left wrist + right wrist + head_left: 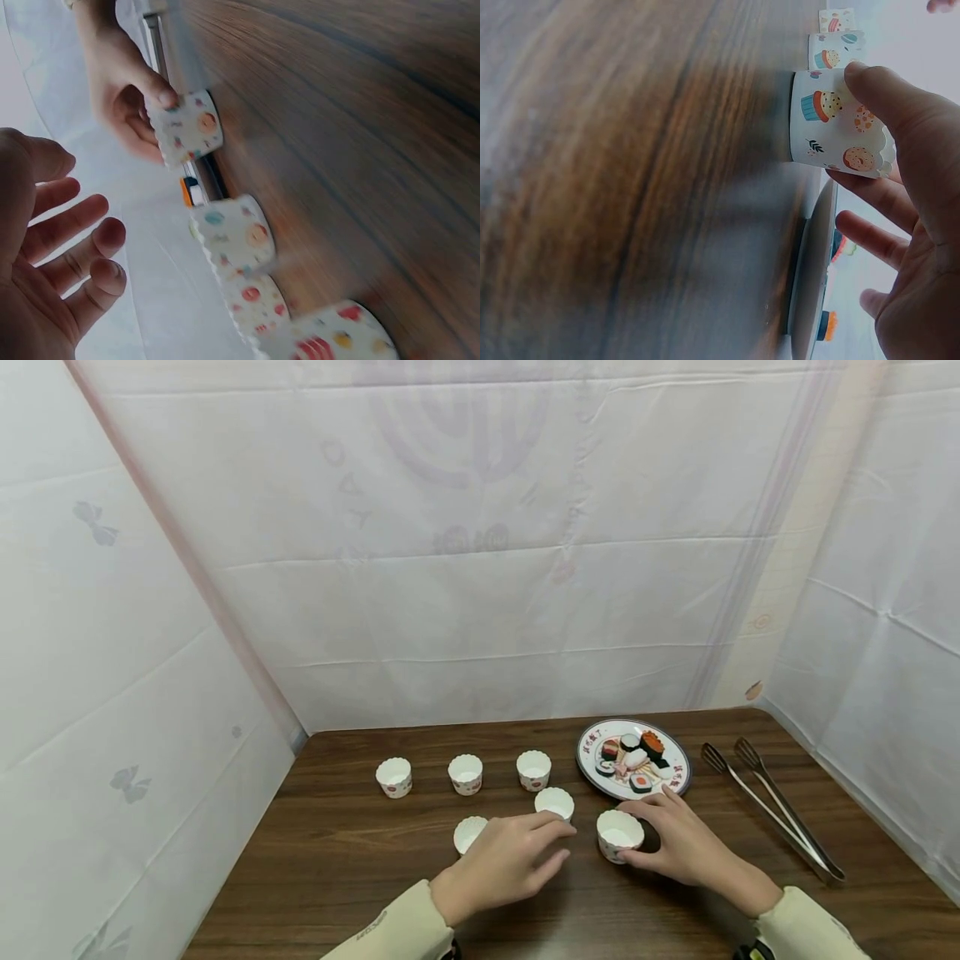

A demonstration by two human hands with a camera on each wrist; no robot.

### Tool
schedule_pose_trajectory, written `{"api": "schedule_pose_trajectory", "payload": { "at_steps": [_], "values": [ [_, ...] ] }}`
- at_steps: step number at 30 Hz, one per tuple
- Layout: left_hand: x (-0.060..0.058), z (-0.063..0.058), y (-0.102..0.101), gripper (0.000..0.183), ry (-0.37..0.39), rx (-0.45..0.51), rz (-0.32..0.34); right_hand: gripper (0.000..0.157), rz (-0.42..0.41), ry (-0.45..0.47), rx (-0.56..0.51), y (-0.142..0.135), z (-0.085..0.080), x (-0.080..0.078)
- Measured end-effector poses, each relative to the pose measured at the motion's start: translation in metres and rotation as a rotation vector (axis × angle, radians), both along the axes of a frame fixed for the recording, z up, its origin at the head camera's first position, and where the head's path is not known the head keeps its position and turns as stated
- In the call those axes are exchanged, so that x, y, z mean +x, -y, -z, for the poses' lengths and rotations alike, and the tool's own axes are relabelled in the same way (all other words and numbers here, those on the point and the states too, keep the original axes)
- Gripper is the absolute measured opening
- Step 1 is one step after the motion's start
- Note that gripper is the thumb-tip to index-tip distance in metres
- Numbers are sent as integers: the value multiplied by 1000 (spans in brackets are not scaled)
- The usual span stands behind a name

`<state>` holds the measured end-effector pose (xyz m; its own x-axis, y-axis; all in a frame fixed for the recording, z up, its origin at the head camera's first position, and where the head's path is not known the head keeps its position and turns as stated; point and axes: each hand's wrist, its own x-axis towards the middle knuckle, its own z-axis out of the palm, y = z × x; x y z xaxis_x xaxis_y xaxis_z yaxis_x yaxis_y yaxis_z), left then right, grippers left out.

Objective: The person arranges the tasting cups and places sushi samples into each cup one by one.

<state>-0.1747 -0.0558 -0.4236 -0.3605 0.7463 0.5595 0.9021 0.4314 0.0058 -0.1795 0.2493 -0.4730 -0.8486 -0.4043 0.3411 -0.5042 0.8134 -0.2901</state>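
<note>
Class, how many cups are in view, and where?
6. Back row: left cup, middle cup, right cup. Partly behind the left hand, left to right: fourth cup, fifth cup. In the right hand: sixth cup. The left hand may hide more.

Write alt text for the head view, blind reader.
A person's right hand grips a white patterned cup on a dark wooden table; the left hand, holding nothing, is nearby. Five similar cups stand to the left, three forming a back row. A plate of sushi and whisk-headed tongs are on the right.
</note>
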Motion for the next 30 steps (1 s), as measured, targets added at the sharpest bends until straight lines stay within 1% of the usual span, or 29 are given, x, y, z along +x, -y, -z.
{"api": "schedule_pose_trajectory", "payload": {
  "at_steps": [3,5,8,11,15,20,26,30],
  "values": [
    [1,-1,-11,24,-5,-37,-8,57,-6,0,-4,0,0,1],
    [1,-1,-17,24,6,-57,-4,56,-11,1,-2,0,0,1],
    [1,1,-25,24,27,-73,9,55,-17,3,-1,0,1,1],
    [1,3,-32,23,24,-82,19,53,-23,-1,-9,0,2,3],
    [0,7,-42,22,25,-108,31,53,-34,-31,-21,0,4,4],
    [-1,10,-50,19,68,-168,36,53,-49,-49,-24,0,5,6],
    [-3,13,-56,18,114,-251,13,55,-47,-31,-21,0,5,7],
    [-5,15,-59,17,129,-294,0,55,-40,-27,-19,1,5,8]
  ]
}}
